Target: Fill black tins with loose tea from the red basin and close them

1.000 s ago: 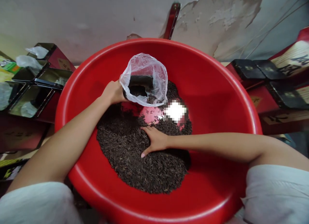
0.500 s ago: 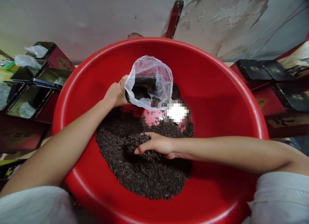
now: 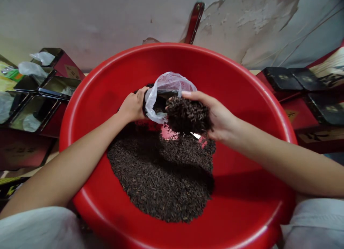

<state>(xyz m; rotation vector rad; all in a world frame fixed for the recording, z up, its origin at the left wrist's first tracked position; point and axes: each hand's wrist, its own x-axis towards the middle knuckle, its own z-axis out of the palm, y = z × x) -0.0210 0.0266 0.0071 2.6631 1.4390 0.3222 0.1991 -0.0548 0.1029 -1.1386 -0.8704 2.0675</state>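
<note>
my left hand (image 3: 133,107) grips bag (image 3: 163,95) mouth, frame centre | right hand (image 3: 212,114) cupped, holding tea leaves (image 3: 186,114) | above red basin (image 3: 242,98)

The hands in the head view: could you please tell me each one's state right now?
Left hand: closed on the plastic bag.
Right hand: cupped, holding dark loose leaves.

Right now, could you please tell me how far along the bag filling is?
The bag-lined container, steadied by the left hand, seems partly filled. The right hand cups a handful of leaves at its mouth. A large pile remains in the red basin.
</note>
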